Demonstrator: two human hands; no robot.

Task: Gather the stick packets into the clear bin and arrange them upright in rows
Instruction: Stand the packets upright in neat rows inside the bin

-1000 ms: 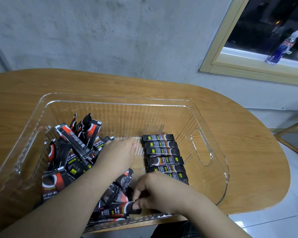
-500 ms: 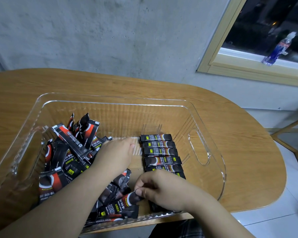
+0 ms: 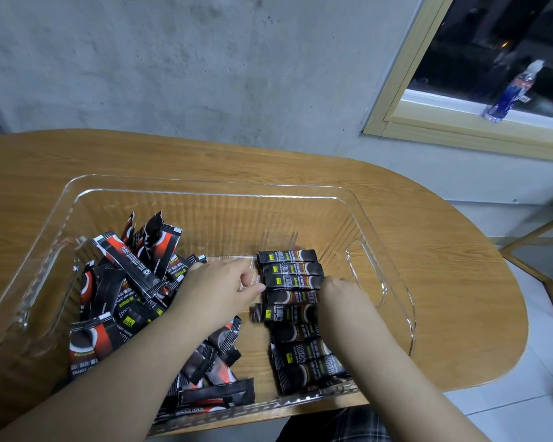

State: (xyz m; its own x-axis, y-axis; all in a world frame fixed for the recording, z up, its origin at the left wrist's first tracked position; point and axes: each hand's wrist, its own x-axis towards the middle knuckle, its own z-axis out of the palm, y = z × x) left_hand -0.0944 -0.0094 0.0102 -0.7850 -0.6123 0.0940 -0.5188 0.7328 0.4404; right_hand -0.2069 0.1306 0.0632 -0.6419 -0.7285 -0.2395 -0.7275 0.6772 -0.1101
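**Squaring up the row**

Inside the clear bin (image 3: 205, 193) on the desk (image 3: 460, 282), both hands bracket the row of packets (image 3: 289, 275) at 3 o'clock, likely to align its ends. Left hand (image 3: 217, 291) presses loosely curled; right hand (image 3: 342, 298) grip cannot be told. Glossy black-and-red loose packets (image 3: 131, 282) heap at 9 o'clock.
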